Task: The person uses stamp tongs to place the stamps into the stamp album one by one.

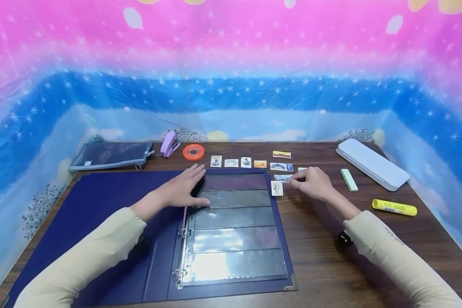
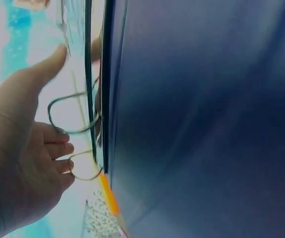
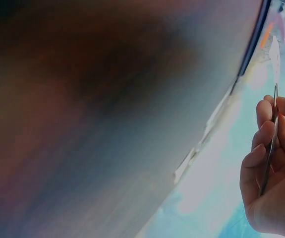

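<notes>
While my left hand (image 1: 183, 188) lies flat, fingers straight, on the top pockets of the clear sleeve page (image 1: 235, 226) in the open blue binder (image 1: 100, 222), my right hand (image 1: 313, 183) pinches slim metal tweezers (image 3: 269, 148) between thumb and curled fingers. Their tips clamp a stamp (image 1: 283, 177) just right of the binder's upper corner, above the wooden table (image 1: 323, 239), close to another stamp (image 1: 277, 188). More stamps sit in a row (image 1: 238, 162) beyond the binder. A yellow glue stick (image 1: 394, 207) lies well off to my right.
</notes>
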Motion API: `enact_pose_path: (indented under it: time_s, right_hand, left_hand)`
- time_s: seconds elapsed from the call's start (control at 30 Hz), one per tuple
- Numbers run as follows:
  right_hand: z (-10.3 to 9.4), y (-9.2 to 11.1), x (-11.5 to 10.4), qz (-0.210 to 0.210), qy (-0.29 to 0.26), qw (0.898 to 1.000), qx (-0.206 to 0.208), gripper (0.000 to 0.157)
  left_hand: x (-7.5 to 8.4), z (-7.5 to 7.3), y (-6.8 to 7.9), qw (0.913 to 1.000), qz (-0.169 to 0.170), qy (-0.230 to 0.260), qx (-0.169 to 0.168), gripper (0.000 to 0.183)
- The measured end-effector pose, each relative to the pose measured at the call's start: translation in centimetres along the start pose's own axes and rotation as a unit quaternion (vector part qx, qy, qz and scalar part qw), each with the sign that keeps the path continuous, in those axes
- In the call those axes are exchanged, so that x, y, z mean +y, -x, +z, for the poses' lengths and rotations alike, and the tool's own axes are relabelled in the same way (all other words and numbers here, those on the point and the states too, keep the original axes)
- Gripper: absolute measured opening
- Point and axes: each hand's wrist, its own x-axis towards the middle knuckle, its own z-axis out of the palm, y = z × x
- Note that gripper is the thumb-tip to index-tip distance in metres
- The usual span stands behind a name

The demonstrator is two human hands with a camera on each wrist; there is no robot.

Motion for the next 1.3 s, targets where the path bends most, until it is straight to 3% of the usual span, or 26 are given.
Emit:
enact_pose_path:
  time_s: [0.23, 0.63, 0.97, 1.3]
  right_hand:
    - [0.2, -1.2, -1.5, -0.016, -0.021, 0.999, 0.018, 0.023]
    - [1.0, -3.5, -4.2, -0.008, -0.083, 0.996, 0.021, 0.024]
    - [2.4, -4.9, -5.9, 0.023, -0.234, 0.972, -0.005, 0.025]
    - [2.6, -5.1, -6.8, 0.036, -0.258, 0.965, -0.012, 0.027]
  left_hand:
    - [0.8, 0.7, -1.5, 0.9974, 0.000, -0.046, 0.055, 0.070]
    - [1.5, 1.8, -4.3, 0.9949, -0.019, -0.060, 0.079, 0.053]
    - [1.4, 2.4, -4.2, 0.9937, -0.033, -0.033, 0.102, 0.046]
    - [1.5, 2.0, -5.5, 0.9931, -0.070, -0.030, 0.089, 0.048]
